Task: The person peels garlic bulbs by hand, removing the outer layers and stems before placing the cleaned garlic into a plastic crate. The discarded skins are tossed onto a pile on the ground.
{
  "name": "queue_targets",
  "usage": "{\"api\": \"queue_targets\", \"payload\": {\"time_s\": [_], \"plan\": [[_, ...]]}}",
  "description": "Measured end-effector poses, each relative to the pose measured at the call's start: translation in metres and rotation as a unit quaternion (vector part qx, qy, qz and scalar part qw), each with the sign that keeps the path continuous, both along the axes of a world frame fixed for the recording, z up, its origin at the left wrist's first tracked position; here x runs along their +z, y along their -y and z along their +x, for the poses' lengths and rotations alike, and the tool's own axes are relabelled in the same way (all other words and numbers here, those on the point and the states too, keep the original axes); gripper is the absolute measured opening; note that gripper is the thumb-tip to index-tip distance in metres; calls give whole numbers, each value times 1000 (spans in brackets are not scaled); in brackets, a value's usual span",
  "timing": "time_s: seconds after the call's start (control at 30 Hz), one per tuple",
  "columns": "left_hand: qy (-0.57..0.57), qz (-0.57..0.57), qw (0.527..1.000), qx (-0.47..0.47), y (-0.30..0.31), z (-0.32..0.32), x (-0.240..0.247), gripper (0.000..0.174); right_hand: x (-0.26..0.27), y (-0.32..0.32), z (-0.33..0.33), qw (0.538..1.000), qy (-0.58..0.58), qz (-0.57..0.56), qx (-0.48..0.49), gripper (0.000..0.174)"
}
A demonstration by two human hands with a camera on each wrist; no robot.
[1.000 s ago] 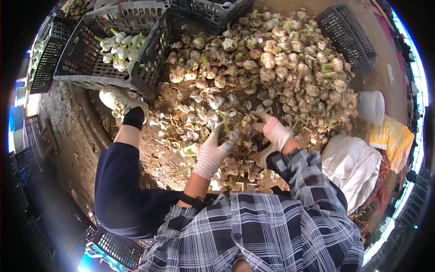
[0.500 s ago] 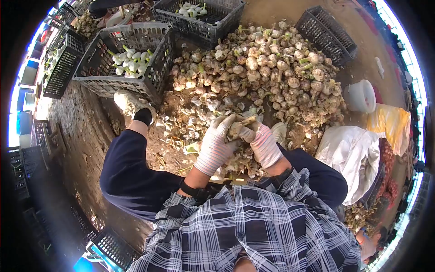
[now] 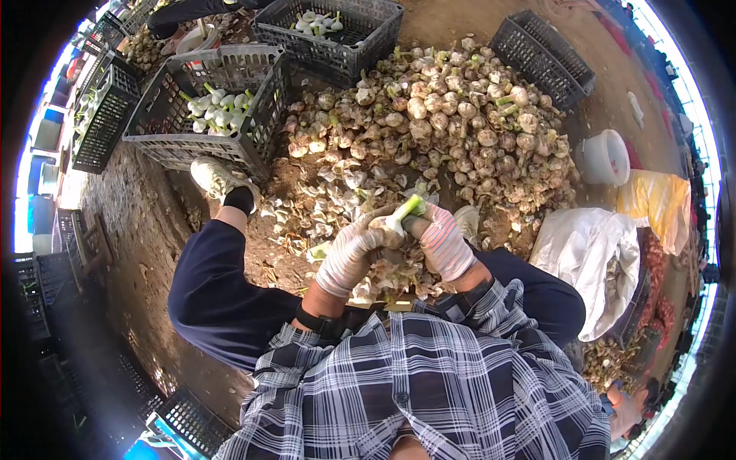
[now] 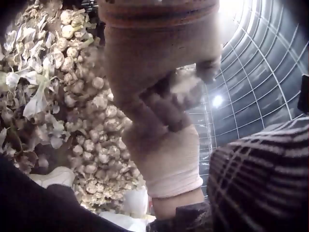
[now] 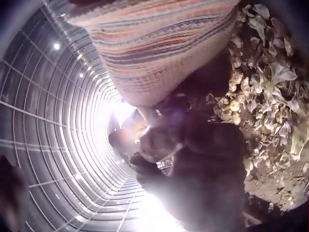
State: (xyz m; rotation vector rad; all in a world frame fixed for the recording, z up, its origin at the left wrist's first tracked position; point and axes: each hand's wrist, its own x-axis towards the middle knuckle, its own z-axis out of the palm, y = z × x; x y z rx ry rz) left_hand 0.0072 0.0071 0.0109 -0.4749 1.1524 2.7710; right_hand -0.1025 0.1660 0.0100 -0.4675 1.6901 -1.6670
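In the head view a garlic bulb with a pale neck and green stem [image 3: 406, 213] is held up between both gloved hands, above the peelings. My left hand [image 3: 349, 254] grips the bulb from the left, its thumb close to the neck. From the other side my right hand [image 3: 447, 244] pinches it near the stem with curled fingers. Much of the bulb is hidden by the gloves. In the left wrist view the bulb [image 4: 187, 91] appears blurred between the two hands. Dark shadow covers most of the grip in the right wrist view.
A heap of unpeeled garlic [image 3: 460, 115] lies ahead, with loose skins [image 3: 330, 199] nearer the feet. Black crates [image 3: 203, 149] stand at the left and back, one holding several white bulbs [image 3: 220, 110]. A white bucket [image 3: 606, 157] and white sack [image 3: 586, 261] are at the right.
My hands were apart, low over the skins; they came together on a brownish garlic bulb and lifted it. Its stem now shows pale and green, the brown outer covering gone from it.
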Motion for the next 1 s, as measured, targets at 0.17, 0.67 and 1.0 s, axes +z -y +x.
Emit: {"api": "queue_targets", "payload": {"time_s": [0.17, 0.67, 1.0], "plan": [[45, -25, 997, 56, 4, -5, -7, 69, -5, -3, 2, 997, 54, 1, -48, 24], [-3, -111, 994, 21, 0, -8, -9, 98, -85, -10, -7, 987, -96, 123, -40, 59], [-4, -493, 870, -15, 4, -9, 4, 43, 14, -16, 3, 1000, -4, -8, 14, 48]]}}
